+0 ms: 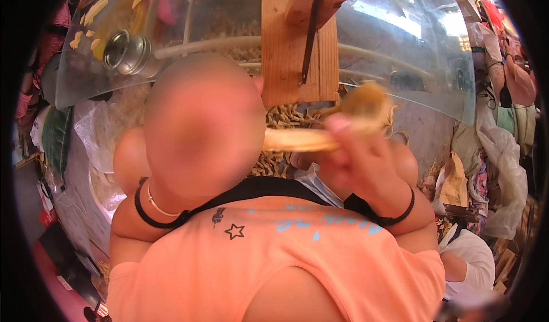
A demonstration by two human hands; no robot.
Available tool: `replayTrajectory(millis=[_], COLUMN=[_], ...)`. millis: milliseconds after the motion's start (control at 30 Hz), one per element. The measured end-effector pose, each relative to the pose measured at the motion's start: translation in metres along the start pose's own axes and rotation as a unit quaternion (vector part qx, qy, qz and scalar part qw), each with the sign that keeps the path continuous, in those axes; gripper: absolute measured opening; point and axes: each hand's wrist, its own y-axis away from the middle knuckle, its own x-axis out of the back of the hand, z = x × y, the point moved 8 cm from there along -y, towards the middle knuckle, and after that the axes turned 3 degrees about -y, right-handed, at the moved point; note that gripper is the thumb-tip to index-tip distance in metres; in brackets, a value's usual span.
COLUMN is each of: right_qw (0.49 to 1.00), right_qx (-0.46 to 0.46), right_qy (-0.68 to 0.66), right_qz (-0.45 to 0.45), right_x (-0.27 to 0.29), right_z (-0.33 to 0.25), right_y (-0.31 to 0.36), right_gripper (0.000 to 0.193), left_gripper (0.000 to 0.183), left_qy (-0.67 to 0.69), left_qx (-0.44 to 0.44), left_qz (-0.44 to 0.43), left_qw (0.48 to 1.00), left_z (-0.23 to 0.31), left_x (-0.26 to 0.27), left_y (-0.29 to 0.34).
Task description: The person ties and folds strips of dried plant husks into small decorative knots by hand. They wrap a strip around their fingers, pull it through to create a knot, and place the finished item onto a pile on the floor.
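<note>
My right hand [363, 159] is closed around a pale yellow strip [300, 140], which reaches left across my lap. A brownish-yellow curled piece [369, 102], smeared by motion, sits at the top of this hand. A large blurred patch covers my left hand, so its fingers and anything in them are hidden; only the left wrist [163, 202] with a thin bracelet shows. The strip's left end disappears behind that patch. Just beyond both hands stands a wooden block [286, 64] with a dark narrow metal blade [310, 39] fixed upright to it.
A glass tabletop [412, 59] spreads either side of the block, with a metal-rimmed jar [134, 53] and yellowish scraps [94, 10] at left. Many shavings [283, 119] lie below. Plastic bags [497, 167] hang at right, near a person's white top [474, 259].
</note>
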Motion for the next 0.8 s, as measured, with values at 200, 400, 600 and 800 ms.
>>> replayTrajectory(millis=[200,400,600,800], right_qw=[0.892,0.918,0.907,0.888], right_qx=[0.093,0.337,0.293,0.386], right_qy=[0.377,0.181,0.280,0.224], right_qz=[-0.230,-0.104,-0.112,-0.112], right_x=[-0.026,-0.015,-0.017,-0.016], right_z=[-0.007,-0.050,-0.053,-0.065], right_y=[-0.001,0.003,0.004,-0.002], right_gripper=[0.049,0.024,0.037,0.029], left_gripper=[0.046,0.038,0.032,0.021], left_qy=[0.210,0.177,0.192,-0.040], left_qx=[0.161,0.137,0.105,0.017], left_qz=[0.021,-0.014,0.007,-0.040], left_qw=[0.964,0.975,0.976,0.998], left_z=[-0.027,-0.034,-0.030,-0.024], left_x=[-0.021,-0.032,-0.014,-0.033], left_y=[-0.002,-0.012,-0.023,-0.035])
